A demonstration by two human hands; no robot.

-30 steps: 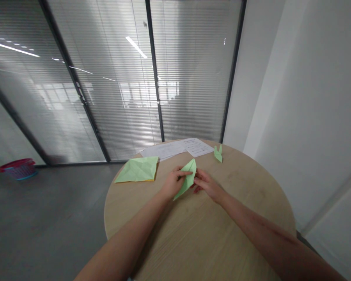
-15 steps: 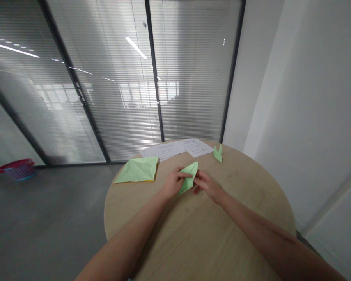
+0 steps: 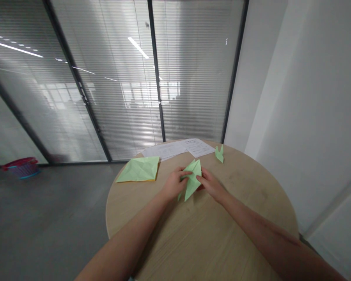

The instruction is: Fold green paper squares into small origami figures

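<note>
A light green folded paper piece [image 3: 193, 180] is held just above the round wooden table [image 3: 245, 203] near its middle. My left hand [image 3: 174, 182] pinches its left side, and my right hand [image 3: 211, 184] grips its right side. The piece has two pointed flaps, one toward the glass wall and one toward me. Both hands' fingers are curled on the paper.
A creased green paper sheet [image 3: 139, 169] lies flat at the table's left rear. White printed sheets [image 3: 178, 148] lie at the far edge, with a small folded green figure [image 3: 219, 153] beside them. A pink basket [image 3: 20, 167] sits on the floor far left. A glass wall with blinds stands behind the table.
The folded piece has been turned and opened wider between my hands; its lower point now hangs nearer to me. Both hands shifted slightly but kept their hold.
</note>
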